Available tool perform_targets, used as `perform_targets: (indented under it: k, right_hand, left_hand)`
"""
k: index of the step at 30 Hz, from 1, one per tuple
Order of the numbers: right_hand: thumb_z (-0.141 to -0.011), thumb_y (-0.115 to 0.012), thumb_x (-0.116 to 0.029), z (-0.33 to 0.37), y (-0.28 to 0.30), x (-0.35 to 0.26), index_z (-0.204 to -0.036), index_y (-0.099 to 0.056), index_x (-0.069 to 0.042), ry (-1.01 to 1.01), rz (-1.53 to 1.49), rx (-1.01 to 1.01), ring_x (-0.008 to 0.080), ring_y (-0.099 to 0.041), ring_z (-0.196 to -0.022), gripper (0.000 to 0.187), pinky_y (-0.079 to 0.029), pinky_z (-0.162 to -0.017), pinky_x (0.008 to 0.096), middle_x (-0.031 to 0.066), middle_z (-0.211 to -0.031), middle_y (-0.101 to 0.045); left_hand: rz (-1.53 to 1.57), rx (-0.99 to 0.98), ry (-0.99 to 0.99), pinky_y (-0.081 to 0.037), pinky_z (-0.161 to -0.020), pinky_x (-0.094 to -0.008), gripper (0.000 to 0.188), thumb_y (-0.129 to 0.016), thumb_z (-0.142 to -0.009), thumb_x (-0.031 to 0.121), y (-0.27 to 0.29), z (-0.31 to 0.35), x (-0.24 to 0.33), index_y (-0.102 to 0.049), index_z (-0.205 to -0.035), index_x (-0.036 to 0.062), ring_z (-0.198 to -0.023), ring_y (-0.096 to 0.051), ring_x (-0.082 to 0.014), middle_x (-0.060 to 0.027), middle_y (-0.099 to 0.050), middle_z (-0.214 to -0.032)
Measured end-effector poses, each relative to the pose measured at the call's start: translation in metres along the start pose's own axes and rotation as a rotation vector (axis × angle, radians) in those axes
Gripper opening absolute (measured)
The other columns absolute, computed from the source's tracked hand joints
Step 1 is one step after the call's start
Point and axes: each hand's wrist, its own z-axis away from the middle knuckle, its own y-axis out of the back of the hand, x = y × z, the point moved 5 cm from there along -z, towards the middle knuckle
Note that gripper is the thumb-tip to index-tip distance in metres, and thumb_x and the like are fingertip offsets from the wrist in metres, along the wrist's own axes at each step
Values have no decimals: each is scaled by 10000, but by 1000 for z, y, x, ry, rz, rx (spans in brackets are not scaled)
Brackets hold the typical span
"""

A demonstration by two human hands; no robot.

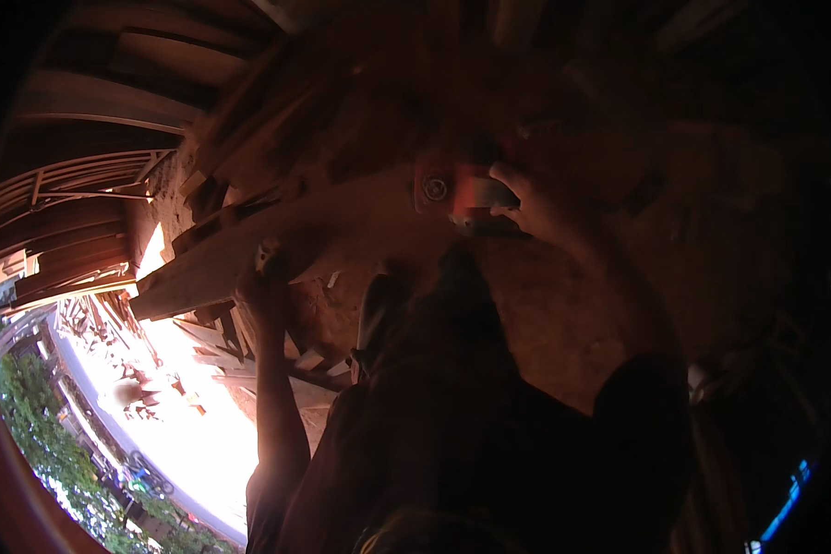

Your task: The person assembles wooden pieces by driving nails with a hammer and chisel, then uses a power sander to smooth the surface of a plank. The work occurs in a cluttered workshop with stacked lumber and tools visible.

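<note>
A long wooden board (pixel 351 214) lies slantwise in front of me, its left end reaching toward the bright opening. My right hand (pixel 524 201) is closed round a red and dark power tool (pixel 441 189), which looks like a hand-held electric planer with a round part on its side. The tool sits at the right part of the board; deep shadow hides its underside. On the board's near edge, toward its left end, my left hand (pixel 260 277) is closed over the wood. A small pale patch shows at its fingers, too dim to make out.
Stacked planks (pixel 102 97) fill the upper left. Wood offcuts (pixel 295 355) lie on the brown ground beneath the board. Sunlit ground with scattered wood scraps (pixel 111 332), greenery (pixel 28 392) and a bicycle (pixel 148 473) show at the lower left. The right side is very dark.
</note>
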Motion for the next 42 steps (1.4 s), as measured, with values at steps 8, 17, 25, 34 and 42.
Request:
perform_targets:
  k: [8,17,25,34,42]
  right_hand:
    - [-865,-863,-112,62,50,117,-1423,-624,-41,-373,-176,110,336,-654,-1284,611,-555,-1054,427,179,-1330,-690]
    - [-847,-838,-33,99,103,164,-1509,-552,-44,-590,-1,231,343,-610,-1342,722,-523,-1105,417,219,-1441,-633]
    - [-995,-734,-189,-51,79,-18,-1392,-656,-107,-144,18,98,279,-764,-1018,413,-599,-913,402,142,-1164,-769]
    - [-980,-750,-314,-325,-224,150,-1352,-666,-30,-211,-65,-511,325,-705,-1196,476,-558,-1009,450,200,-1300,-722]
    - [-980,-696,-537,-354,-434,328,-1567,-413,58,-505,60,-640,437,-537,-1424,882,-466,-1161,517,332,-1556,-498]
  left_hand:
    - [-211,119,123,-552,-673,-543,493,-800,-898,491,-19,-34,-71,-818,-1123,53,-757,-744,-433,-236,-772,-892]
    - [-203,127,37,-540,-721,-572,404,-839,-827,421,-23,-38,-50,-812,-1100,124,-792,-730,-439,-198,-761,-860]
    - [-126,197,-48,-500,-729,-546,301,-800,-805,289,-22,-41,6,-606,-803,59,-790,-634,-424,-166,-636,-782]
    - [-220,50,7,-569,-821,-517,108,-775,-898,82,-6,-19,13,-742,-951,-6,-855,-700,-409,-152,-745,-914]
    - [-220,-104,151,-543,-773,-496,156,-733,-937,39,7,-21,20,-642,-809,34,-759,-663,-372,-150,-696,-845]
